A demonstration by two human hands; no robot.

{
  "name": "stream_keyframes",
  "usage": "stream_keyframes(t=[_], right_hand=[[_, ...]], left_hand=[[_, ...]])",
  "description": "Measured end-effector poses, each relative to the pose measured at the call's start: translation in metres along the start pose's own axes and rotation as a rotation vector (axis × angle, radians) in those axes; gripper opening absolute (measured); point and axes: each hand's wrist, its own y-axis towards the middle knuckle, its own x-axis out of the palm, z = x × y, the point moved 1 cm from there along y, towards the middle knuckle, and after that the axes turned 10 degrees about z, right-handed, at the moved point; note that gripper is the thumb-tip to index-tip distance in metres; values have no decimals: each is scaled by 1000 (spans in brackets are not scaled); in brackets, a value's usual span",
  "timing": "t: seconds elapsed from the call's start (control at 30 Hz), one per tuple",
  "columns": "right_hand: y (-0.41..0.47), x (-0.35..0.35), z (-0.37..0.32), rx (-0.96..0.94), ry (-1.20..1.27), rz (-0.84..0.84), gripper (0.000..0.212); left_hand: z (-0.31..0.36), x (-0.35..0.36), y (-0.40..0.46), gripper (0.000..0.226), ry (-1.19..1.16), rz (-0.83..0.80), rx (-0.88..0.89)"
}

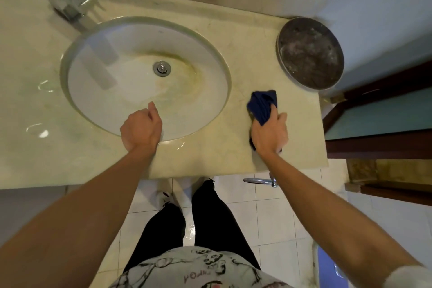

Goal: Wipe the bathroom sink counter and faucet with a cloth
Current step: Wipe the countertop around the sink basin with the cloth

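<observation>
While my right hand (268, 133) presses the dark blue cloth (262, 106) flat onto the desk (210, 154), I am in the counter-wiping step, working the strip to the right of the oval sink basin (147, 77). Fingers are closed over the near part of the cloth; the bunched front of it sticks out ahead of my knuckles, lying on the marble between the basin rim and the desk's right edge.

Left hand (141, 128) — curled into a loose fist, holding nothing, resting at the near rim of the basin, apparently as a brace.

Round metal lid (310, 52), dull and spotted, sits in the far right corner of the desk, near the cloth but not touching it. Chrome faucet (70, 0) stands at the far left of the basin, well apart from the cloth; blurred in this view. Some wet glints show on the desk to the left of the basin and at the near rim.

Judgement: task looks early to middle — right strip in hand; left side, back ledge and faucet appear not yet reached.

Next move calls for: flat palm pressure, strokes carried toward the far corner, going around the lid or lifting it with the free left hand, then crossing behind the basin to the faucet.
</observation>
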Motion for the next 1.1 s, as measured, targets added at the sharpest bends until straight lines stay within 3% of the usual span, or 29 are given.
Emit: stream_keyframes(t=[0.17, 0.37, 0.47, 0.6, 0.73, 0.8, 0.9, 1.0, 1.1], right_hand=[[-1, 14, -40, -276, 25, 5, 53], [-97, 10, -56, -312, 24, -78, 67], [-154, 6, -88, -235, 66, -149, 70], [-200, 5, -151, -96, 215, -283, 68], [-200, 5, -231, 153, 587, -555, 24], [-175, 8, -249, 380, 799, -681, 17], [-104, 3, -227, 416, 937, -611, 26], [-15, -18, -175, 148, 881, -345, 17], [56, -31, -123, -99, 573, -177, 14]], left_hand=[[-1, 2, -1, 66, -26, 16, -16], [-1, -3, -1, 64, -104, 2, -46], [-5, -6, 3, 63, -256, 20, -120], [-20, -7, 28, 61, -712, 46, -488], [-47, -20, 58, 49, -1089, 160, -826], [-55, -23, 67, 49, -1195, 168, -894], [-40, -18, 53, 55, -1006, 42, -724], [-24, -11, 22, 53, -785, 11, -447], [-22, -5, 8, 50, -454, 41, -184]])
